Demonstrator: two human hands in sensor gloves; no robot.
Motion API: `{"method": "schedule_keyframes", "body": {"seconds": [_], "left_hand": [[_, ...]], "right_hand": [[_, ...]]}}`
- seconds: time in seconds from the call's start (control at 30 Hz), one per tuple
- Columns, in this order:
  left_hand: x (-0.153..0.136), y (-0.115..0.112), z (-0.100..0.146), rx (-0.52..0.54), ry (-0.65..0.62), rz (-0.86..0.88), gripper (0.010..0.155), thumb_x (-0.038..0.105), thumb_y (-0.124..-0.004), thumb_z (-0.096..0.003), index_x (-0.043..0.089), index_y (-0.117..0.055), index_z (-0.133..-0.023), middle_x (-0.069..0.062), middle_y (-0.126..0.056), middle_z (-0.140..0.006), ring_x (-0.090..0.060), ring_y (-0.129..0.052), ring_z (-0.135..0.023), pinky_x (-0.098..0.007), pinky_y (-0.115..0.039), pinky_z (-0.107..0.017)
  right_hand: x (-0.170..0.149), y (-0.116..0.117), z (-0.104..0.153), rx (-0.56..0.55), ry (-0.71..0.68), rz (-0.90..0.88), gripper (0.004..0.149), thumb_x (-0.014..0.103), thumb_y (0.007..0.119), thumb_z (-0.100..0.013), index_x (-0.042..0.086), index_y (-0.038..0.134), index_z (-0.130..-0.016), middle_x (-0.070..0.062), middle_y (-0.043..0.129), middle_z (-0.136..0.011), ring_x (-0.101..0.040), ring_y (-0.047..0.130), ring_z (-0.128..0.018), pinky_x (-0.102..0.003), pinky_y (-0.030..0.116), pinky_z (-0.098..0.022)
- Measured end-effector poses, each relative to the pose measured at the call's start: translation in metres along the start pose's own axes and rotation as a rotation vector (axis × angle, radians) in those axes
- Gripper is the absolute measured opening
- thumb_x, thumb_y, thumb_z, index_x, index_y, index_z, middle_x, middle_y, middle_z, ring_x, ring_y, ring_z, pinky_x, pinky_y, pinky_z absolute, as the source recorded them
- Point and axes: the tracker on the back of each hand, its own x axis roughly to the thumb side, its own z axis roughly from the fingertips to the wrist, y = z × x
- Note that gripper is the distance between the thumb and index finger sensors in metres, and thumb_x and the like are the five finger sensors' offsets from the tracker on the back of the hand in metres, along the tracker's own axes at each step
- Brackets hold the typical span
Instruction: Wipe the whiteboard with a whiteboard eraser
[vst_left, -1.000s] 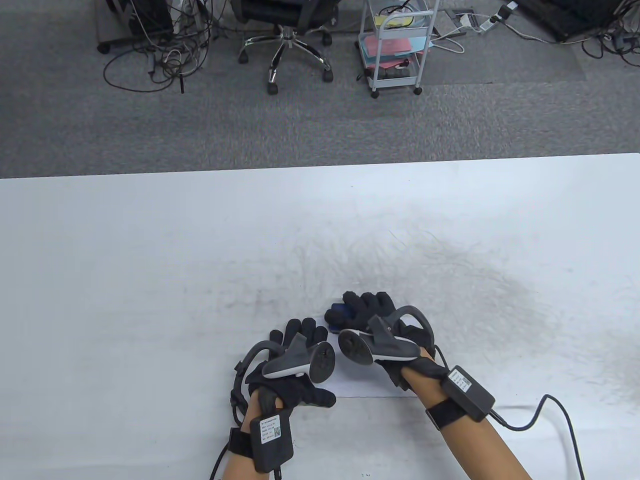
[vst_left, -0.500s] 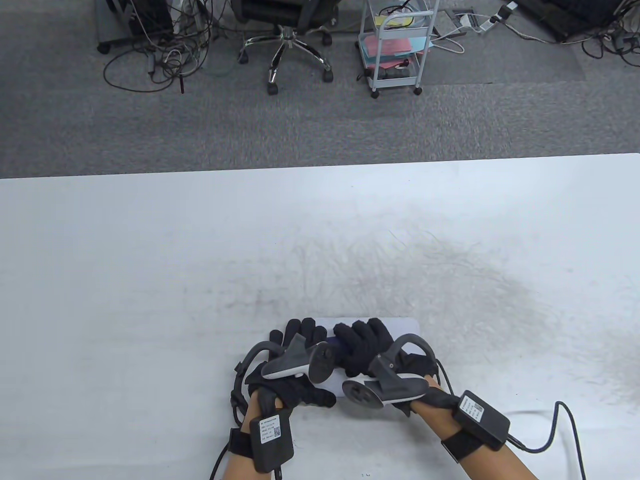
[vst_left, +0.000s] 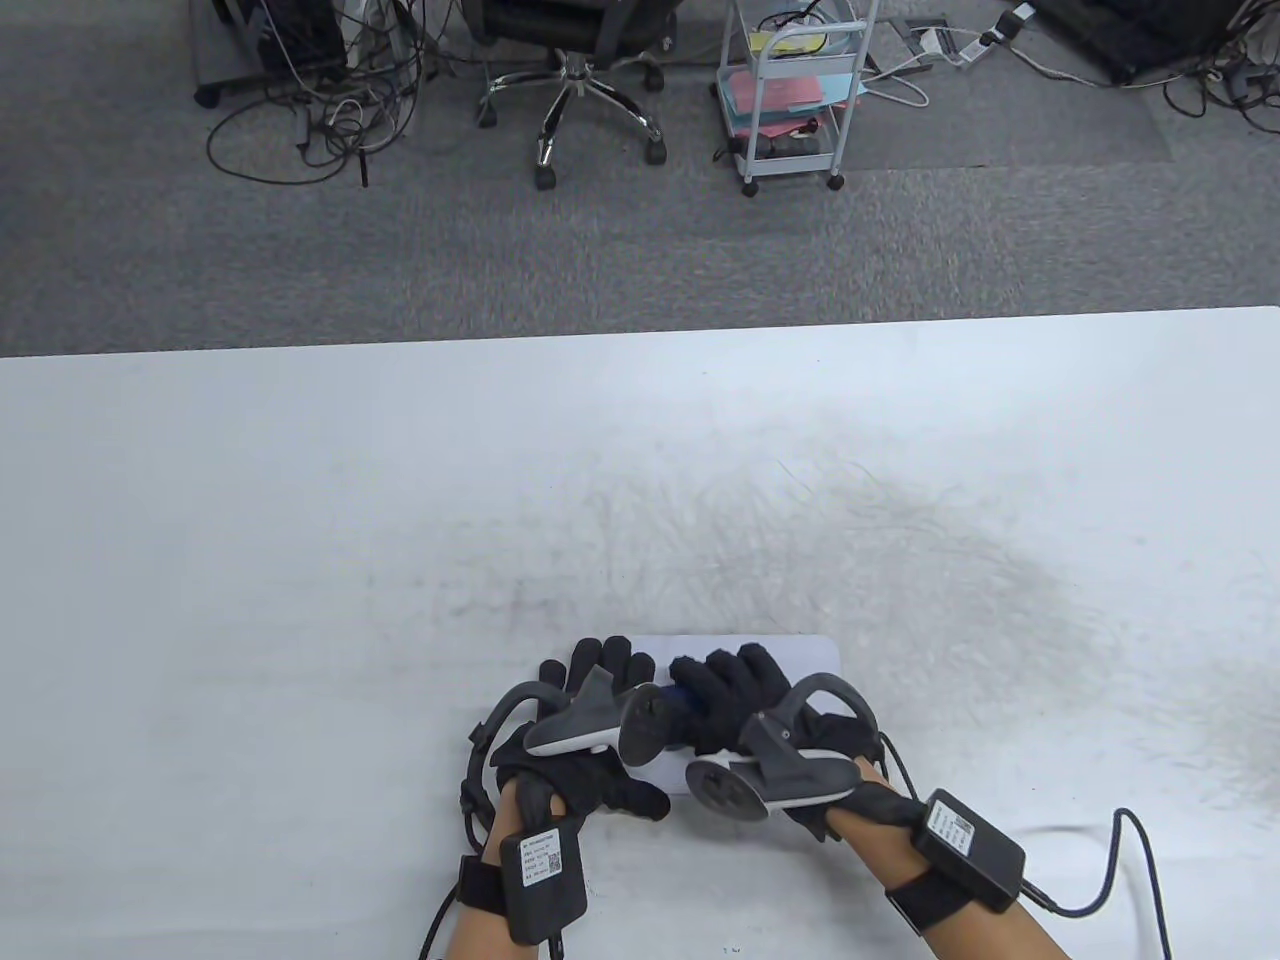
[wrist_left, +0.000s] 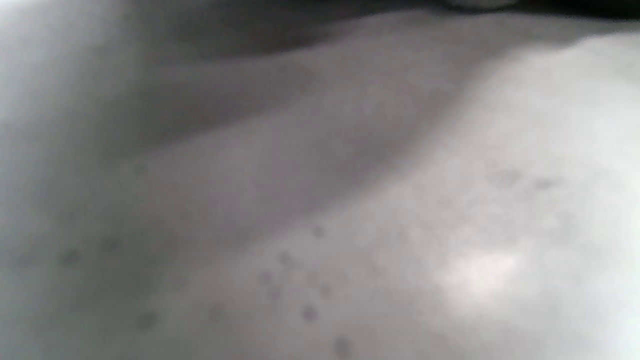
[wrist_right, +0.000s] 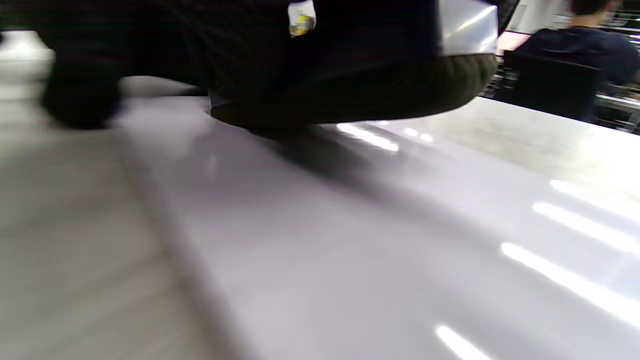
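A small white whiteboard (vst_left: 800, 655) lies flat on the table near the front edge, mostly covered by both hands. My right hand (vst_left: 722, 692) grips a blue whiteboard eraser (vst_left: 678, 696) and presses it on the board's left-middle part. In the right wrist view the eraser's dark body and felt (wrist_right: 350, 100) sit on the glossy board (wrist_right: 350, 240). My left hand (vst_left: 598, 668) rests with its fingers stretched out on the board's left end, just left of the eraser. The left wrist view shows only a blurred pale surface.
The white table (vst_left: 300, 500) carries grey smudges to the right (vst_left: 950, 570). Beyond its far edge are carpet, an office chair (vst_left: 575, 70), a white trolley (vst_left: 795, 90) and loose cables. My right wrist cable (vst_left: 1130, 850) trails over the table.
My right hand has drawn the eraser from the board's far edge back toward me, then edged slightly left. The board's far strip now shows. My left hand has not moved.
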Motion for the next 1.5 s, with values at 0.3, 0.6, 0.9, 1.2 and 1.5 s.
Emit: {"method": "schedule_keyframes", "body": {"seconds": [0.3, 0.6, 0.9, 1.2, 1.5], "left_hand": [[0.0, 0.0, 0.0, -0.001, -0.004, 0.004, 0.126, 0.077, -0.064, -0.0261, 0.011, 0.004, -0.108, -0.023, 0.008, -0.113, -0.051, -0.002, -0.103, -0.068, -0.021, -0.073], [-0.001, 0.0, 0.0, -0.003, -0.002, 0.005, 0.126, 0.077, -0.064, -0.0264, 0.011, 0.005, -0.108, -0.022, 0.008, -0.113, -0.05, -0.001, -0.103, -0.067, -0.021, -0.073], [-0.001, 0.0, 0.0, -0.003, -0.002, 0.006, 0.125, 0.077, -0.064, -0.0266, 0.011, 0.005, -0.108, -0.022, 0.008, -0.113, -0.05, -0.001, -0.103, -0.067, -0.021, -0.073], [-0.001, 0.0, -0.001, -0.004, -0.001, 0.005, 0.125, 0.077, -0.063, -0.0267, 0.011, 0.005, -0.108, -0.022, 0.008, -0.113, -0.05, -0.001, -0.103, -0.067, -0.02, -0.073], [-0.001, -0.001, -0.001, -0.004, -0.003, 0.008, 0.125, 0.077, -0.063, -0.027, 0.011, 0.005, -0.108, -0.022, 0.009, -0.112, -0.05, -0.001, -0.103, -0.067, -0.02, -0.073]], "right_hand": [[-0.036, -0.003, -0.049, 0.075, 0.116, -0.088, 0.051, 0.036, 0.073, -0.059, 0.042, 0.058, -0.108, -0.01, 0.058, -0.126, -0.043, 0.07, -0.11, -0.068, 0.055, -0.081], [-0.046, -0.007, -0.041, -0.003, 0.173, -0.143, 0.056, 0.037, 0.073, -0.059, 0.034, 0.055, -0.113, -0.017, 0.06, -0.124, -0.045, 0.074, -0.107, -0.068, 0.06, -0.078], [-0.114, -0.045, 0.011, -0.063, 0.293, -0.202, 0.09, 0.044, 0.075, -0.062, 0.004, 0.019, -0.119, -0.031, 0.06, -0.116, -0.046, 0.087, -0.097, -0.061, 0.084, -0.068], [-0.164, -0.057, 0.064, -0.29, 0.449, -0.323, 0.079, 0.049, 0.088, -0.055, 0.024, 0.047, -0.118, -0.024, 0.061, -0.11, -0.044, 0.092, -0.094, -0.059, 0.088, -0.066], [-0.179, -0.044, 0.082, -0.408, 0.591, -0.296, 0.067, 0.054, 0.088, -0.054, 0.022, 0.059, -0.105, -0.017, 0.08, -0.106, -0.036, 0.098, -0.079, -0.062, 0.078, -0.07]]}}
